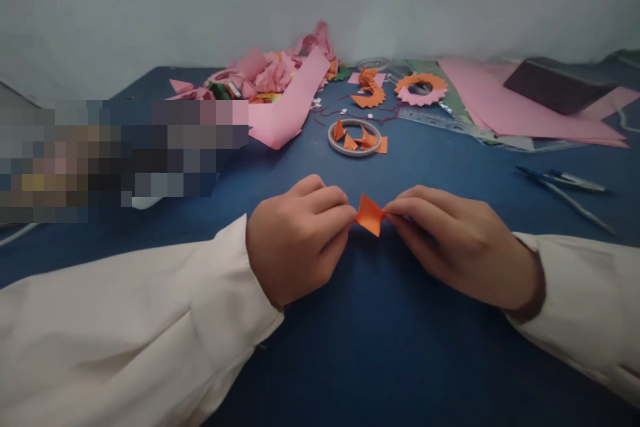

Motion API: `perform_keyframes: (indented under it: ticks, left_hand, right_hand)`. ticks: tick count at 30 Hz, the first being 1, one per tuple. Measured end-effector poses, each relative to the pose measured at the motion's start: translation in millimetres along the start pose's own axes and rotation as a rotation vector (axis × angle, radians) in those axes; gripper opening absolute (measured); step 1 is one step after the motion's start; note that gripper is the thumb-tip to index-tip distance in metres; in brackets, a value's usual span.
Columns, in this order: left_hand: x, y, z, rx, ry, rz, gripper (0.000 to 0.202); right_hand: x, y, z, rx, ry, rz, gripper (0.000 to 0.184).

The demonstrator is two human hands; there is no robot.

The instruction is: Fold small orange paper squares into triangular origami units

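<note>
A small orange paper piece [370,215] is pinched between both hands just above the blue table [380,347]. My left hand [297,240] grips its left corner with curled fingers. My right hand [460,243] grips its right corner with fingertips pressed together. Both arms wear white sleeves. Beyond the hands lies a tape ring [354,138] with several folded orange pieces in and beside it.
A heap of pink paper scraps [273,77] and a long pink strip [293,110] lie at the back. An orange-and-pink paper ring [421,88], pink sheets [530,110], a dark block [555,85] and a pen-like tool [565,183] sit at the right.
</note>
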State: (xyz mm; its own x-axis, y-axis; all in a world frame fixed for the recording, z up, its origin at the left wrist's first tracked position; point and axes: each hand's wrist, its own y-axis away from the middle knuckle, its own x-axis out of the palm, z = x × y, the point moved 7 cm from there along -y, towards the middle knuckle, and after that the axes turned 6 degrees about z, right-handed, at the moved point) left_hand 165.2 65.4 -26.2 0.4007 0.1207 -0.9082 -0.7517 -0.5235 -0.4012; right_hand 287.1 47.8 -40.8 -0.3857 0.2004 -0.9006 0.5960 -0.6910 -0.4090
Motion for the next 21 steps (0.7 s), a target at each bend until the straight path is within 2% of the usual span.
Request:
perform_keyframes:
  ticks: [5,10,13,17,21]
  left_hand:
    - [0.0,1.3,0.3,-0.039,-0.038,-0.012,0.017]
    - [2.8,-0.4,3.7,-0.086,0.029,0.011,0.019]
    - [4.7,-1.7,2.6,-0.071,0.025,0.013,0.018]
    - [6.4,-4.4,-0.5,-0.050,0.024,0.011,0.018]
    - [8.6,-6.0,3.3,-0.117,0.106,0.035,0.017]
  right_hand:
    - [-0.5,1.1,4.1,-0.070,0.055,0.001,0.012]
    - [-0.4,-1.0,4.0,-0.061,0.045,0.012,0.010]
    - [0.7,-1.8,4.7,-0.075,0.045,0.011,0.010]
    - [4.6,-4.1,3.4,-0.071,-0.019,0.024,0.008]
    - [3.3,-7.8,-2.9,-0.008,-0.141,-0.002,0.004]
